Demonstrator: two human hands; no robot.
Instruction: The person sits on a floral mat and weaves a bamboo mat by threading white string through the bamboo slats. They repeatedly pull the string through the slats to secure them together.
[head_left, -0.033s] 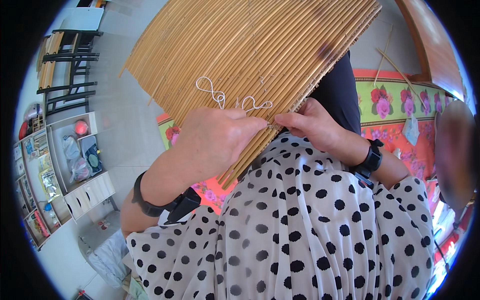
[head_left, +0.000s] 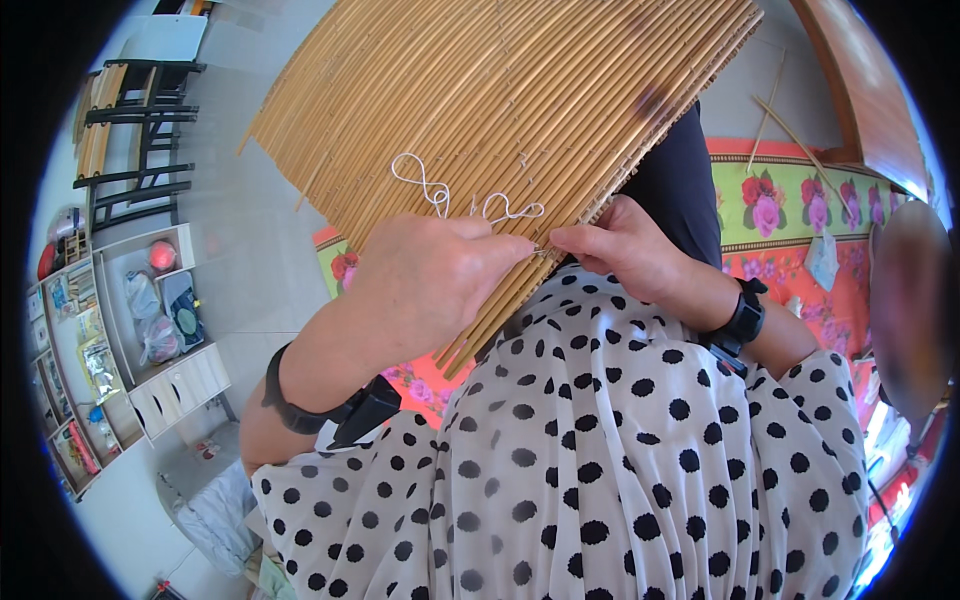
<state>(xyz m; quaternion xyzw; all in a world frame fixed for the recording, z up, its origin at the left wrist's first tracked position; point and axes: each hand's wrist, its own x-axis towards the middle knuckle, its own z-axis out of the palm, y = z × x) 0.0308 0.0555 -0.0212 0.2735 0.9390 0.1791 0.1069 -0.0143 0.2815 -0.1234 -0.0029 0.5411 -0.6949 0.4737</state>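
Note:
A mat of thin tan reed sticks (head_left: 480, 110), joined by rows of thread, slopes away over my lap. My left hand (head_left: 430, 270) lies over its near part, with thumb and forefinger closed in a pinch on a white string (head_left: 541, 250) at the last sticks. Loose loops of this string (head_left: 425, 185) rest on the sticks just beyond the knuckles. Facing it, my right hand (head_left: 630, 250) grips the mat's right edge, thumb on top and fingers partly hidden beneath. The two thumbs nearly meet. Whether the right fingertips also hold string cannot be made out.
A flowered red and green cloth (head_left: 780, 200) spreads at the right and under the mat. Two loose sticks (head_left: 790, 130) lie beyond it, near a brown wooden piece (head_left: 865, 90). Left stand open shelves (head_left: 120, 340) with bags and a pink ball, and black-framed folding furniture (head_left: 140, 130).

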